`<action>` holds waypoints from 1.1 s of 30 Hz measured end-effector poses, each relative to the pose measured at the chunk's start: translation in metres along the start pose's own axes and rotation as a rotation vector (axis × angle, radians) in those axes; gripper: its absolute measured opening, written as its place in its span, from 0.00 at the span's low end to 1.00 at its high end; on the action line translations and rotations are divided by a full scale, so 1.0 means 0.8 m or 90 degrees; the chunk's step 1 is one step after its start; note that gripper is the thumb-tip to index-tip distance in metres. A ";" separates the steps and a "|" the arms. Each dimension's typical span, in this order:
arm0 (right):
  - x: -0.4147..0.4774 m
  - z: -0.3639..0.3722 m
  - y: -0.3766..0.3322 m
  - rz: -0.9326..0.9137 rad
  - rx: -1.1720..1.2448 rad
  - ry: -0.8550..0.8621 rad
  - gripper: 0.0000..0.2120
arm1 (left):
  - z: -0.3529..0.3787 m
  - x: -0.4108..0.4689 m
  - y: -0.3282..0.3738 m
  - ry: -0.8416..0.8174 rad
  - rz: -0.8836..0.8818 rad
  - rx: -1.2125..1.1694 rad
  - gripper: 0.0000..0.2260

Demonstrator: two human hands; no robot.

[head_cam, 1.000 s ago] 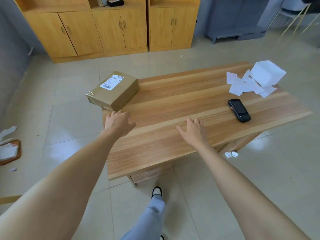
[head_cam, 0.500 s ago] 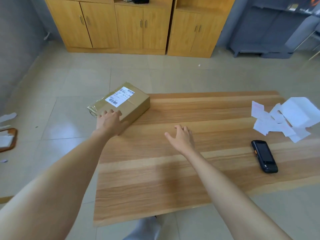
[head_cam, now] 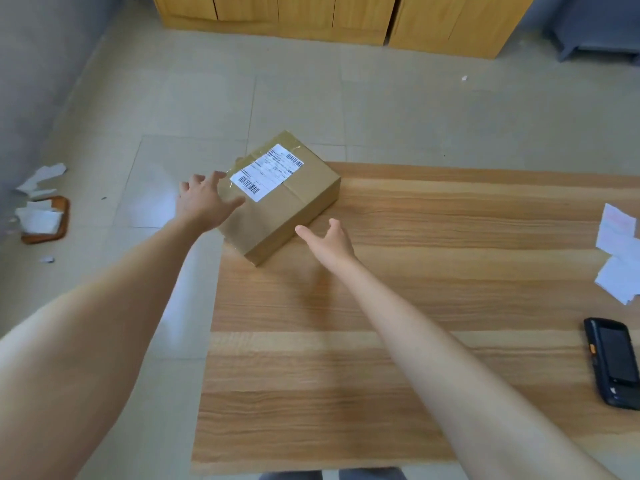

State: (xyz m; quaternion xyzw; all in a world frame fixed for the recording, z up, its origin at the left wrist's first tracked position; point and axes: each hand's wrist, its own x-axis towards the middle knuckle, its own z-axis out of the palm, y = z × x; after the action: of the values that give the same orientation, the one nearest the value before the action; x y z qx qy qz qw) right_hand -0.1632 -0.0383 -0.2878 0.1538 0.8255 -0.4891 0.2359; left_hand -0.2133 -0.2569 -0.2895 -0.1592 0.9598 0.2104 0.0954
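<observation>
A: Which step are you running right now?

B: The reach. My left hand [head_cam: 204, 206] is hovering at the left end of the box [head_cam: 294, 202], fingers spread and slack, gripping nothing. The thumb is lying on or just over the top beside the label [head_cam: 266, 172]; I cannot tell whether it is touching.

A: And the other side?

B: My right hand [head_cam: 330, 242] is hanging open too, fingers splayed, just short of the box's near long side and holding nothing.

A: What is the next move asking of you?

B: As I'm judging it, both palms are needing to close on opposite sides and squeeze evenly before any lift or slide.

A: Where is the box sitting?

B: It's sitting skewed on the far left corner of the table [head_cam: 415, 306], partly hanging past the edge. So I'm reckoning a careless nudge could tip it to the floor.

A: How is it looking?

B: It's looking like plain brown cardboard, sealed with glossy clear tape, the white barcode label facing up and the corners appearing square and undented.
</observation>
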 end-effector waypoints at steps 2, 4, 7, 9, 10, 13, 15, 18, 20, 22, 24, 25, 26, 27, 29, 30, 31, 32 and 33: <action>0.015 0.009 -0.001 0.032 0.033 -0.030 0.43 | 0.009 0.019 -0.006 -0.015 -0.016 -0.010 0.32; 0.033 0.019 -0.002 0.063 0.071 -0.051 0.46 | 0.016 0.037 -0.010 -0.029 -0.034 -0.022 0.35; 0.054 0.035 -0.009 0.101 0.140 -0.063 0.47 | 0.022 0.065 -0.017 -0.069 -0.066 -0.079 0.36; 0.068 0.048 -0.013 0.122 0.205 -0.069 0.47 | 0.022 0.083 -0.023 -0.096 -0.096 -0.122 0.34; 0.074 0.055 -0.013 0.135 0.236 -0.071 0.49 | 0.022 0.090 -0.026 -0.103 -0.107 -0.134 0.33; 0.083 0.073 -0.013 0.155 0.298 -0.065 0.56 | 0.024 0.097 -0.029 -0.125 -0.119 -0.133 0.28; 0.086 0.077 -0.010 0.162 0.335 -0.040 0.59 | 0.026 0.093 -0.025 -0.141 -0.121 -0.129 0.28; 0.084 0.065 -0.010 0.165 0.369 -0.031 0.65 | 0.030 0.074 -0.011 -0.156 -0.126 -0.142 0.29; 0.082 0.047 -0.008 0.158 0.360 -0.035 0.69 | 0.037 0.055 0.002 -0.180 -0.131 -0.185 0.31; 0.080 0.021 0.000 0.142 0.336 -0.037 0.69 | 0.046 0.034 0.021 -0.212 -0.125 -0.249 0.35; 0.070 -0.014 0.008 0.138 0.303 -0.028 0.69 | 0.058 0.015 0.045 -0.231 -0.112 -0.280 0.41; 0.067 -0.033 0.014 0.135 0.291 -0.023 0.68 | 0.062 0.005 0.060 -0.235 -0.103 -0.284 0.42; 0.063 -0.053 0.022 0.129 0.285 -0.019 0.66 | 0.068 -0.004 0.075 -0.241 -0.096 -0.292 0.42; 0.060 -0.073 0.030 0.121 0.284 -0.016 0.61 | 0.074 -0.013 0.092 -0.249 -0.083 -0.295 0.42; 0.052 -0.115 0.047 0.108 0.283 -0.011 0.51 | 0.081 -0.035 0.127 -0.272 -0.062 -0.301 0.43; 0.046 -0.136 0.055 0.102 0.281 -0.010 0.47 | 0.087 -0.044 0.142 -0.281 -0.054 -0.304 0.44; 0.041 -0.156 0.064 0.098 0.279 -0.013 0.44 | 0.093 -0.056 0.159 -0.289 -0.042 -0.309 0.45; 0.035 -0.175 0.074 0.100 0.278 -0.015 0.41 | 0.099 -0.066 0.176 -0.294 -0.035 -0.313 0.45; 0.028 -0.194 0.085 0.100 0.274 -0.016 0.39 | 0.109 -0.076 0.191 -0.291 -0.025 -0.308 0.45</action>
State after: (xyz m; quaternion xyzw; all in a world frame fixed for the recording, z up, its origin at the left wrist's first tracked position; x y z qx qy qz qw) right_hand -0.1863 0.1306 -0.2861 0.2583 0.6844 -0.6360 0.2456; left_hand -0.1999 -0.0713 -0.2948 -0.1444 0.8324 0.4609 0.2718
